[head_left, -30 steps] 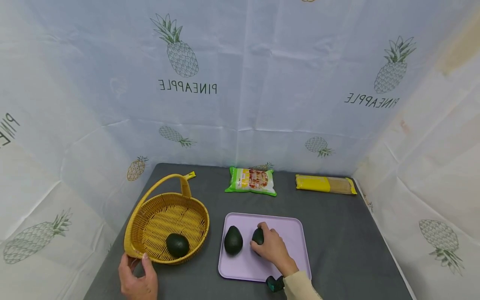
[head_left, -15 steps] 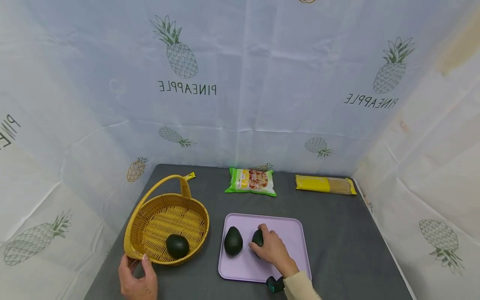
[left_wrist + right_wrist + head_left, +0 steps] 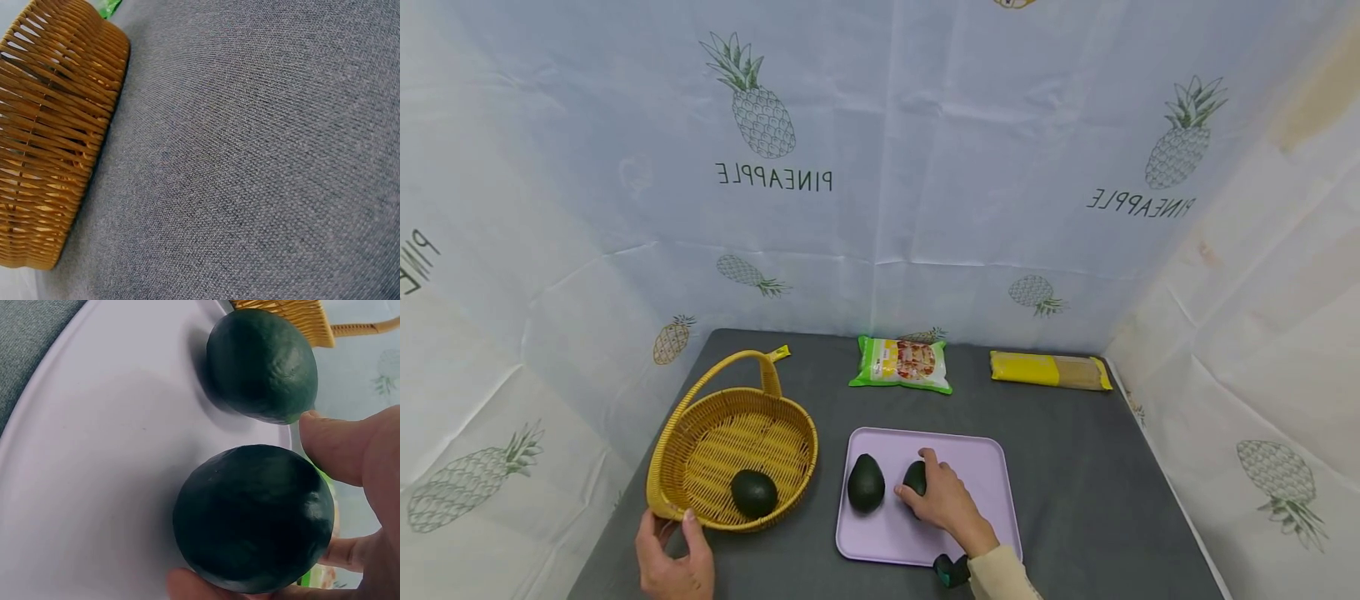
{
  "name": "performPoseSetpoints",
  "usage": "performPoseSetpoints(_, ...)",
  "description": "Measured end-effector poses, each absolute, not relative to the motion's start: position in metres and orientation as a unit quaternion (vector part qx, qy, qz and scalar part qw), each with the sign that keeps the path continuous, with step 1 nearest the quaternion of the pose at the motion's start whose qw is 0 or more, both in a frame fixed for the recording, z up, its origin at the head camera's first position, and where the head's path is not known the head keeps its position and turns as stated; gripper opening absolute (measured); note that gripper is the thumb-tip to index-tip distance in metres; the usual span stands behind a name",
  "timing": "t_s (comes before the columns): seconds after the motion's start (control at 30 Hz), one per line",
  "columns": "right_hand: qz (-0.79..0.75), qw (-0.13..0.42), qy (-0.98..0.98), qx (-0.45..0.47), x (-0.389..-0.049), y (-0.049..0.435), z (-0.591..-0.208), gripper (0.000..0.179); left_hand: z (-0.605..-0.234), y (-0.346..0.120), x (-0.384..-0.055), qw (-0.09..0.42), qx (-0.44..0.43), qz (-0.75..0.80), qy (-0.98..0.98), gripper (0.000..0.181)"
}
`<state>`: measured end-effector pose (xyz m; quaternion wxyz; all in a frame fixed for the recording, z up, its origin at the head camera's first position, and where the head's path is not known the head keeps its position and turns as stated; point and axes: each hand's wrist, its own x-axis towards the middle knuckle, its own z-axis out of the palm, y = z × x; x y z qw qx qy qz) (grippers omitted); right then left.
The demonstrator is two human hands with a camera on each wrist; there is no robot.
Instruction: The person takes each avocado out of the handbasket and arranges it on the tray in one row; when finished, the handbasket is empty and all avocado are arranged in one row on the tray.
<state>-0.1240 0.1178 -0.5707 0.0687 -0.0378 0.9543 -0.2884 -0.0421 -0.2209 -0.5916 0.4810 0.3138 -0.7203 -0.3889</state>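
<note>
A yellow woven basket (image 3: 745, 433) with a tall handle stands at the left with one dark green avocado (image 3: 754, 493) inside. My left hand (image 3: 676, 560) pinches its near rim, thumb on top; the left wrist view shows only the basket's woven side (image 3: 56, 125). On a lilac tray (image 3: 887, 546) lie two avocados. The left one (image 3: 867, 483) is untouched. Around the other avocado (image 3: 253, 519), my right hand (image 3: 946, 504) curls its thumb and fingers, low over the tray. Whether the thumb presses on it is hard to tell.
Behind the tray lies a green-and-white food packet (image 3: 902, 364). A yellow-and-tan packet (image 3: 1051, 370) is at the back right. A small yellow packet end (image 3: 780, 352) shows behind the basket. Patterned cloth walls (image 3: 880, 167) surround the grey table (image 3: 1090, 483).
The right thumb has spread slightly left, away from the avocado under that hand. The left hand, basket and tray keep their places; the head view shifts a little.
</note>
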Motion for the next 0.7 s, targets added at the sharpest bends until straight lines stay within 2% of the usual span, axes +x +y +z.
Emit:
performPoseSetpoints(0.37,-0.27,0.062,0.96,-0.033,-0.127,0.118,-0.56,0.072,-0.59,-0.22,-0.042,0.483,0.315,-0.387,-0.72,0.046)
performPoseSetpoints(0.53,-0.255,0.027,0.966,-0.024,-0.131,0.116,-0.548,0.067,-0.589,-0.219,-0.042,0.478,0.314,-0.386,-0.723,0.046)
performPoseSetpoints(0.7,-0.259,-0.041,0.964,-0.039,-0.135,0.112,-0.539,0.046,-0.589,-0.219,-0.042,0.479,0.313,-0.388,-0.723,0.046)
